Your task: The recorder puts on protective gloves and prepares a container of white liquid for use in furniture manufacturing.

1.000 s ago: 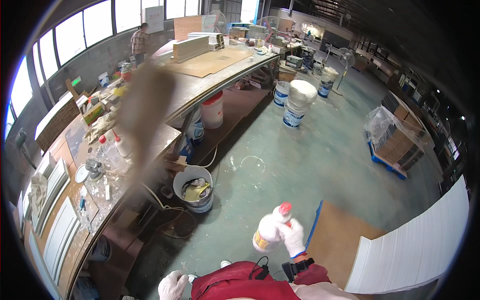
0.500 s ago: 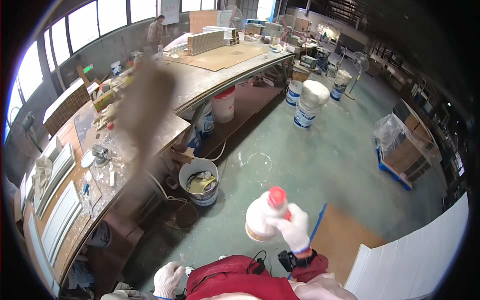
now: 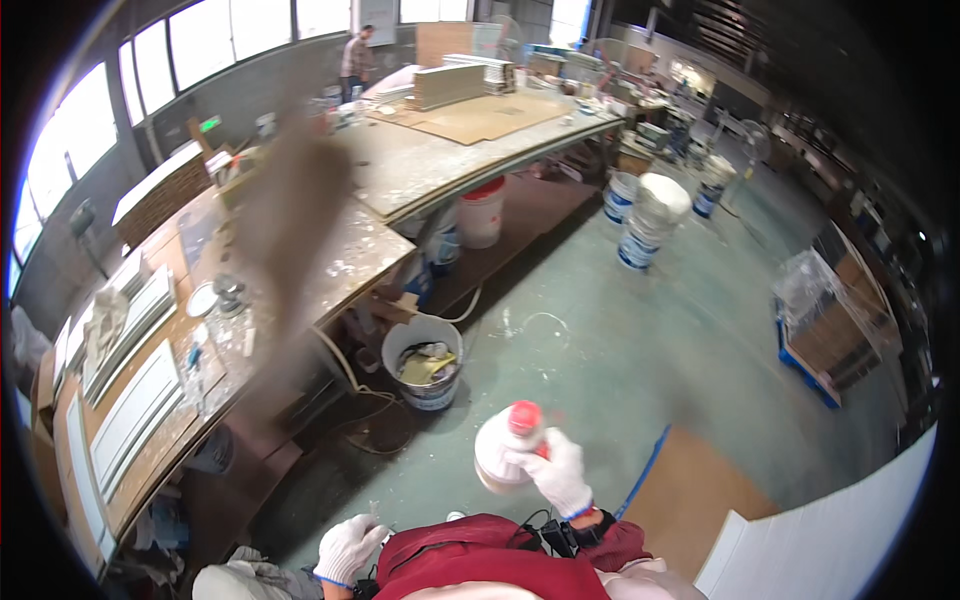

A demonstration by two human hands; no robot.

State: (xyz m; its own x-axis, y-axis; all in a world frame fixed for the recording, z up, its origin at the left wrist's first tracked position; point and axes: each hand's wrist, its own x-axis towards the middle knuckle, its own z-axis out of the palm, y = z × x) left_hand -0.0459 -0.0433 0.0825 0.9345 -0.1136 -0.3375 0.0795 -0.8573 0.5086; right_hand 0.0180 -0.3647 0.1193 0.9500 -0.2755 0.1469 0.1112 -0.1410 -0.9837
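My right hand (image 3: 558, 474), in a white knit glove with a blue cuff, grips a white bottle (image 3: 497, 452) with a red cap (image 3: 525, 418). The bottle is in the air in front of my body, cap upward, and its contents cannot be seen. Low at the left, beside my red apron (image 3: 470, 560), is my left hand (image 3: 347, 548), gloved the same way. Its fingers are curled together near my side; a small pale bit shows above them, and whether they hold it is unclear.
A stained workbench (image 3: 370, 235) runs along the left, with white panels (image 3: 135, 400) on its near end. A bucket of rags (image 3: 427, 370) stands beside it. Stacked buckets (image 3: 650, 220) and a wrapped pallet load (image 3: 835, 320) are farther right; white sheets (image 3: 830, 530) lie near right. A brown blur covers part of the view.
The bench and buckets have shifted right in the view as my head turned left. My right hand, with the bottle, sits slightly lower and left in the picture; my left hand sits slightly farther right.
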